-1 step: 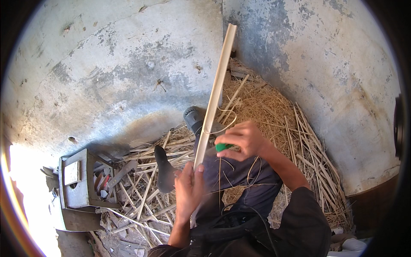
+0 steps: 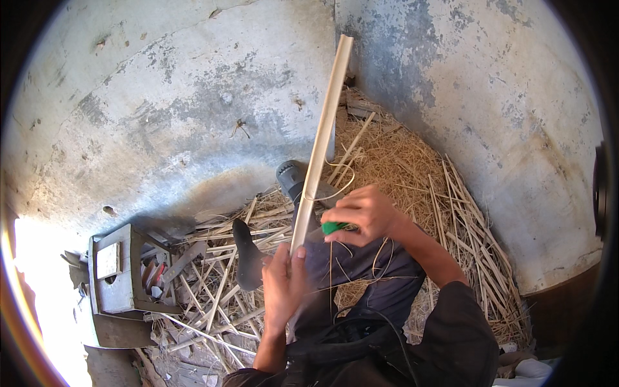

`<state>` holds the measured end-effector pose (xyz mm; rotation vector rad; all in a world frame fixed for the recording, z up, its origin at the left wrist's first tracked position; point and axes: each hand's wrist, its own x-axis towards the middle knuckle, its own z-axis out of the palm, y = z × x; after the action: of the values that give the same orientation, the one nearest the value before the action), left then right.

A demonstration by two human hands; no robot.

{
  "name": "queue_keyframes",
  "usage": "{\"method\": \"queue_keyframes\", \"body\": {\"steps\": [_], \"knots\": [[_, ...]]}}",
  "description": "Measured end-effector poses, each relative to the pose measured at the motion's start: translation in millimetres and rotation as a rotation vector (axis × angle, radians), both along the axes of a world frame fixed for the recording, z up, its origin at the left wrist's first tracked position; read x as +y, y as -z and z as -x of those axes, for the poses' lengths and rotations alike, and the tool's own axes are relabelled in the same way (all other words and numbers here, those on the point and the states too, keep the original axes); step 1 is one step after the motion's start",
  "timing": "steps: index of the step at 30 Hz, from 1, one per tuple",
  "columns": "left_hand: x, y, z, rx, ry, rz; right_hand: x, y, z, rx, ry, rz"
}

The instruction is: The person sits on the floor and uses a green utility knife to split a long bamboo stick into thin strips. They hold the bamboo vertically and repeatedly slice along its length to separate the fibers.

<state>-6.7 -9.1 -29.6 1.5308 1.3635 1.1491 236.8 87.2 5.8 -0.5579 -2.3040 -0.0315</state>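
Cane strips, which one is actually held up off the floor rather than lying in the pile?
The long pale strip rising toward the wall corner: the left hand grips its lower end, and the right hand, holding a green-handled tool, works beside it. The others lie loose.

No packages, labels, signs (or screens)
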Motion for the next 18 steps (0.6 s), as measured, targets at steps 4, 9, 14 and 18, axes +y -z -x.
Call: {"method": "queue_keyframes", "body": {"steps": [4,9,14,18], "knots": [[2.8,1.3,1.3,-0.099,-0.006,-0.024,-1.5,3.9,3.6,-0.074,0.011,0.044],[0.2,6.7,5.3,-0.103,0.025,0.014,6.0,8.8,3.4,0.176,0.121,-0.006],[-1.1,9.1,3.6,-0.082,0.027,0.008,3.8,4.2,4.0,0.183,0.169,0.011],[-1.5,7.9,3.9,-0.053,0.017,-0.007,0.7,-0.6,3.7,0.179,0.194,0.011]]}}
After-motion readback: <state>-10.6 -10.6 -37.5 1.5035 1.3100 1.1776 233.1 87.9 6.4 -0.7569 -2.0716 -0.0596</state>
